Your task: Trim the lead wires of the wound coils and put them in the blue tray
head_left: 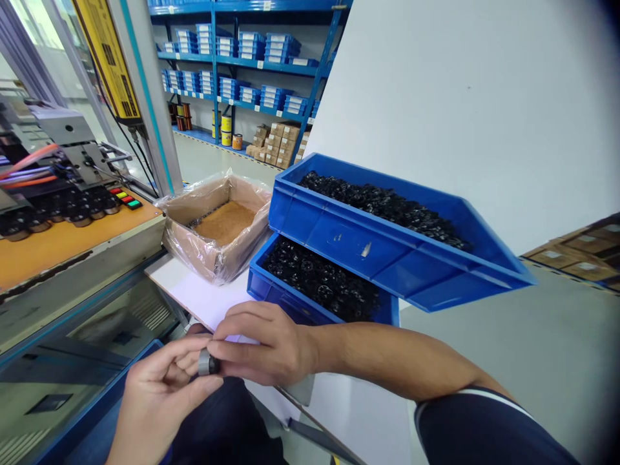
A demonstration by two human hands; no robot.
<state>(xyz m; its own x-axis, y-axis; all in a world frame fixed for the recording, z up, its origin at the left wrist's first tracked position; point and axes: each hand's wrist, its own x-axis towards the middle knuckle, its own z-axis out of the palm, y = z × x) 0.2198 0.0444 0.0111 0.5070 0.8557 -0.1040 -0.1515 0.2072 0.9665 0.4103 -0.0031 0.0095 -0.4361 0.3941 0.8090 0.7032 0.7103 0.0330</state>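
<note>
A small grey metal cylinder with a black end (207, 363) is pinched between the thumb and fingers of my left hand (162, 387). My right hand (271, 342) meets it from the other side, its fingers closed around the black end and partly hiding it. Both hands are over the front edge of a white table (349, 407). Just beyond my right hand stands a lower blue bin (278, 297) full of small black plastic parts (320, 278). An upper blue bin (397, 258), set askew on top of it, holds more black parts (382, 200).
A plastic-lined cardboard box (213, 255) stands left of the bins. On the left, a machine (72, 142) sits over an orange bench (111, 232) with several black-topped cylinders (80, 210) and coloured buttons (124, 198). Blue shelving (216, 64) stands behind; a white panel (460, 97) rises at right.
</note>
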